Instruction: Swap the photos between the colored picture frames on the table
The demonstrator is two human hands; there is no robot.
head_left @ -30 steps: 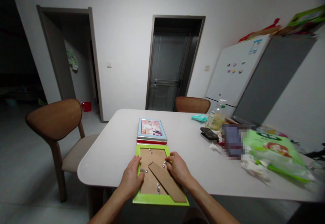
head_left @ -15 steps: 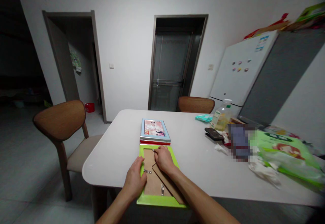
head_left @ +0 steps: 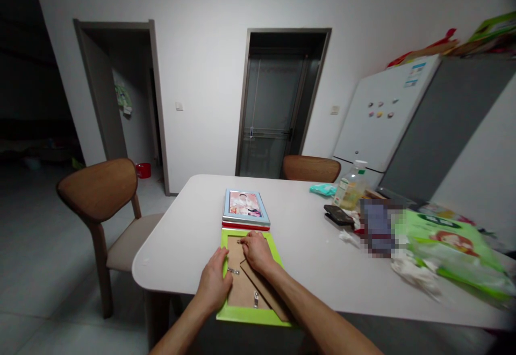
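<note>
Dining chair [head_left: 97, 191] with a curved wooden back, well to the left of the lime-green photo frame [head_left: 250, 315]. Left hand [head_left: 215, 281] at the frame's left rim, grasping it, with the thumb on the brown backing board [head_left: 241, 290] beside a metal side clip [head_left: 234, 272]. Frame itself back-up on the white table [head_left: 306, 247], lower rim reaching past the near edge. Just beyond the frame, a pale-blue photo frame [head_left: 245, 204], picture up, over something red-edged. Right hand [head_left: 257, 250] over the frame's upper part, fingers bent at the top clip [head_left: 239, 242]; cannot tell whether pinching or merely pressing. Slanting toward the frame's lower right corner, partly under the right forearm, a brown easel strut [head_left: 269, 292]. Well right of the frame, a teal packet [head_left: 322, 189], black wallet-like item [head_left: 338, 215], clear bottle [head_left: 350, 191] of yellowish liquid, crumpled tissue [head_left: 415, 273] and green plastic pack [head_left: 447, 231].
</note>
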